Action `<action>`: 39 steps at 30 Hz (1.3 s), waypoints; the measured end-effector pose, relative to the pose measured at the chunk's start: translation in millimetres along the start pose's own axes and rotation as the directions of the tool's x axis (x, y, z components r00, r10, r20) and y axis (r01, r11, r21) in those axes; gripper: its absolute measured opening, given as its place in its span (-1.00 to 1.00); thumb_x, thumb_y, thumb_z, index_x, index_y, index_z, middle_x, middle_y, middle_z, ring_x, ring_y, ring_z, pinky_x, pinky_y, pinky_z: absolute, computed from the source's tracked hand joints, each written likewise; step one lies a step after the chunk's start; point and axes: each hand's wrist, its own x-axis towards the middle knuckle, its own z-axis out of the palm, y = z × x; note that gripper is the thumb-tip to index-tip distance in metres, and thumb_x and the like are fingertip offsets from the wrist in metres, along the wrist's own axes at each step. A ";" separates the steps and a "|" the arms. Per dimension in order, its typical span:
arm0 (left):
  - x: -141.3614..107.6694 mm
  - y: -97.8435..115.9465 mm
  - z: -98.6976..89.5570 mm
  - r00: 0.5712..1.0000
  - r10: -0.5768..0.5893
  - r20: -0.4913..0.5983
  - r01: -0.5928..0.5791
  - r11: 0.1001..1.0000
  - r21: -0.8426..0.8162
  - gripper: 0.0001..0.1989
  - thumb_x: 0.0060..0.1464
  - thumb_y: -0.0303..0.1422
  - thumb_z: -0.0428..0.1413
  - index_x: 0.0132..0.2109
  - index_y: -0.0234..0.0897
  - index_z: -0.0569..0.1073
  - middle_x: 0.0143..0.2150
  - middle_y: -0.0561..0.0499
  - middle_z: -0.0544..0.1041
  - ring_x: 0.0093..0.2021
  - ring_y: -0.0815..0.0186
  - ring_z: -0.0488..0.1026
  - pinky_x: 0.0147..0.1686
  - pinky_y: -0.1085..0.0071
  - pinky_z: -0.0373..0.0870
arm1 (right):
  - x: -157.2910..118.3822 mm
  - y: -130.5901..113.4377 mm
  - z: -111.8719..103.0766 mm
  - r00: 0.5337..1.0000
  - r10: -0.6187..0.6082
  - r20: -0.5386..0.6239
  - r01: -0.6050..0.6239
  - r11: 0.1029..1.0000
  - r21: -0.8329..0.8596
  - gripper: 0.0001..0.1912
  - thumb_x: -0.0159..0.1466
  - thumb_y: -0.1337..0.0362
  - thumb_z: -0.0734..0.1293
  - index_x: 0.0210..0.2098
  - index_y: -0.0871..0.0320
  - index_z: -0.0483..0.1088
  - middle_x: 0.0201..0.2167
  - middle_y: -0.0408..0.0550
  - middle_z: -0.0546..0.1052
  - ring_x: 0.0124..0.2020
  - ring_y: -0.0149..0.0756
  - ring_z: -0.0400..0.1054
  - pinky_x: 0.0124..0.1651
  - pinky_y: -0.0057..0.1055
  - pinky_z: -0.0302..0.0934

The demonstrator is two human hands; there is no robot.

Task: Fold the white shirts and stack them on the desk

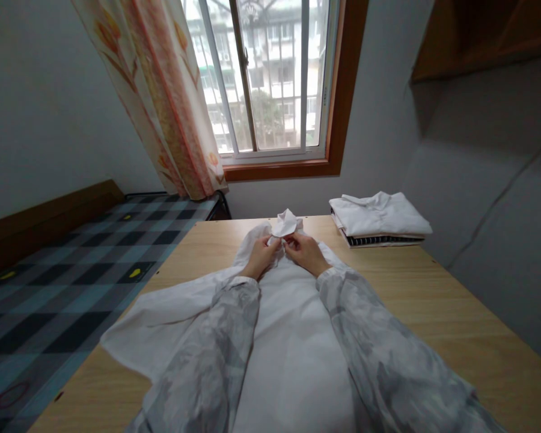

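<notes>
White shirt (293,337) | collar (287,223) pointed toward window (275,78), long axis ran near-to-far | left hand (262,257), right hand (307,254): both pinched closed on shirt just below collar

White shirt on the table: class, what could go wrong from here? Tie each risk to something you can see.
The shirt's side flap spreads to about the table's left edge, so a tug might drag it over.
The left hand and right hand pinch cloth just below the collar, which could crumple.
</notes>
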 end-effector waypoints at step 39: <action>3.4 0.0 -0.3 0.997 0.042 -0.057 -0.050 0.987 -0.152 -0.65 0.06 -0.13 0.25 -0.10 -0.27 0.64 -0.11 -0.08 0.69 -0.06 0.16 0.57 -0.03 0.34 0.47 | 2.5 5.3 2.3 0.981 0.160 -0.107 -0.158 0.987 0.029 -0.87 0.38 0.24 0.39 -0.19 0.07 0.62 -0.27 -0.08 0.69 -0.32 -0.25 0.51 -0.14 -0.37 0.35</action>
